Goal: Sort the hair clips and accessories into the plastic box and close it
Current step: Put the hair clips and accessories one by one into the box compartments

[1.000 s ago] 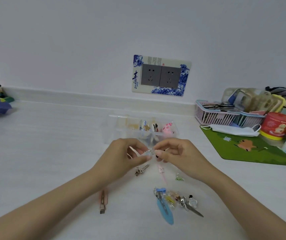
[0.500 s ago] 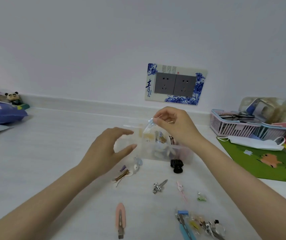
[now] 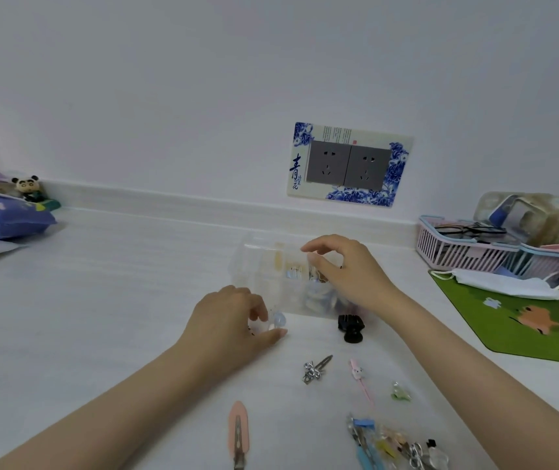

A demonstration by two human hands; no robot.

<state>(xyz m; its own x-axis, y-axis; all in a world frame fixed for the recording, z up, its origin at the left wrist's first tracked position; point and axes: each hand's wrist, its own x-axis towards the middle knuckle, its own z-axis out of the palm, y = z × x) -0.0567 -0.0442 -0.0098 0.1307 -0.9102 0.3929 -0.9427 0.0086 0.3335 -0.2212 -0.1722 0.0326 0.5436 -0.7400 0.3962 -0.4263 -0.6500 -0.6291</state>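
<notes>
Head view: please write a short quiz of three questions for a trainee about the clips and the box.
1. True or false: the black claw clip lies inside the clear plastic box.
2. Which hand pinches the pale blue accessory? A left, B right.
3. Fill in: the duckbill clip beside the left forearm is ____ in colour.
Key: 1 false, it lies on the table before the box. 2 A, the left hand. 3 pink.

Plastic box (image 3: 257,266): clear, glossy, smooth plastic. Just in front of it, black claw clip (image 3: 351,329): matt plastic. At its near-left corner, pale clip (image 3: 278,322): translucent, glossy. Further in front, bow clip (image 3: 315,368): shiny metal. Pink clip (image 3: 238,432): matt, with a metal spring. Table (image 3: 102,300) under the box: white, matt, faint grain. Right of the box, basket (image 3: 457,252): slatted plastic. Face mask (image 3: 505,284): soft cloth.
</notes>
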